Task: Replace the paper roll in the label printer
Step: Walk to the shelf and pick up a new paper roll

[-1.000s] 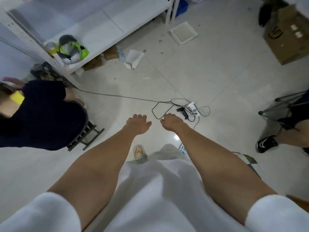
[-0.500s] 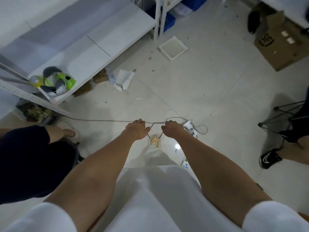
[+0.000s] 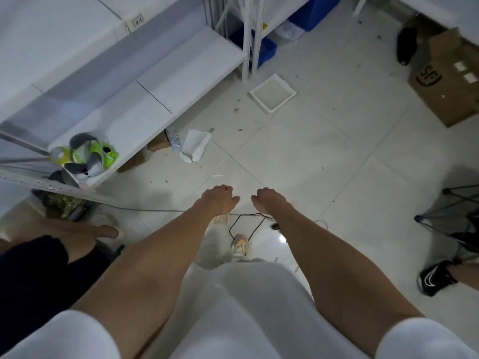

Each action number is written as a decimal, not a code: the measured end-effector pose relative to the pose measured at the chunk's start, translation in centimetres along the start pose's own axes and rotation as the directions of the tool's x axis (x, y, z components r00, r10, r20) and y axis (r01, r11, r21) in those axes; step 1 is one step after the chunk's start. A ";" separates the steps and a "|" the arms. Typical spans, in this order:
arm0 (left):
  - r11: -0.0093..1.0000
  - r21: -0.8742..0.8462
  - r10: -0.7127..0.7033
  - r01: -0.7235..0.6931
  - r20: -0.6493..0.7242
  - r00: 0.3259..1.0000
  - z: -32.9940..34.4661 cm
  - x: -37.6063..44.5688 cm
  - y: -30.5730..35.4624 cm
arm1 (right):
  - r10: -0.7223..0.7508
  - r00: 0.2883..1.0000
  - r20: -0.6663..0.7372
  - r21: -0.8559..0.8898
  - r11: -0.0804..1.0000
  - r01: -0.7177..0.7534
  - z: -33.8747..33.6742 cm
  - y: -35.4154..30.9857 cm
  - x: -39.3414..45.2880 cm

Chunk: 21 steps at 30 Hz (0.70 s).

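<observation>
- Left hand (image 3: 220,200) and right hand (image 3: 269,200): both held out in front at the same height, close together, not touching. Fingers curled loosely downward; neither hand has hold of anything.
- Label printer and paper roll: not seen in the head view.
- Floor (image 3: 324,156): pale tiles. A black cable (image 3: 234,224) loops below the hands, near a shoe (image 3: 240,245).
- White tray (image 3: 272,94) lies on the floor beside the white shelf (image 3: 145,99).
- Cardboard box (image 3: 448,81) sits far right.
</observation>
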<state>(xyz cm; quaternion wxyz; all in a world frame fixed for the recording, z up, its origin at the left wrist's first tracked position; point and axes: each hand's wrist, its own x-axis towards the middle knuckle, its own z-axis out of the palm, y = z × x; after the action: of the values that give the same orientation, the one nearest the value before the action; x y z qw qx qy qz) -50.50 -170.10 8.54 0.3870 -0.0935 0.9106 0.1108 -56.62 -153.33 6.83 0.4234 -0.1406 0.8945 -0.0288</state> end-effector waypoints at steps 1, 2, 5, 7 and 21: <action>1.000 0.003 0.006 -0.006 -0.001 1.000 -0.6 0.9 0.0 | -0.006 1.000 -0.002 -0.010 1.000 0.006 -0.9 0.0 0.8; 1.000 0.007 0.014 -0.014 -0.006 1.000 -1.3 1.8 0.0 | -0.010 1.000 -0.005 -0.018 1.000 0.010 -1.7 0.0 1.5; 1.000 0.003 0.026 -0.026 -0.018 1.000 -3.8 4.4 -0.3 | -0.001 1.000 -0.008 -0.026 1.000 0.001 -4.7 0.0 3.8; 1.000 0.018 0.021 -0.020 -0.028 0.999 -5.5 6.2 -0.5 | 0.012 1.000 -0.014 -0.046 0.999 -0.013 -6.8 0.0 5.7; 0.997 -0.068 0.013 -0.019 -0.091 0.996 -23.2 19.8 -5.5 | -0.078 0.983 -0.168 -0.067 0.995 0.068 -25.5 -6.2 18.9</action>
<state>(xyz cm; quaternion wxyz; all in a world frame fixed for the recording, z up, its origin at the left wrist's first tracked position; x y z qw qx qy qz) -78.47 -183.36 9.09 0.3412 -0.1043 0.9235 0.1409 -86.13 -166.18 10.09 0.3393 -0.1833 0.9222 -0.0288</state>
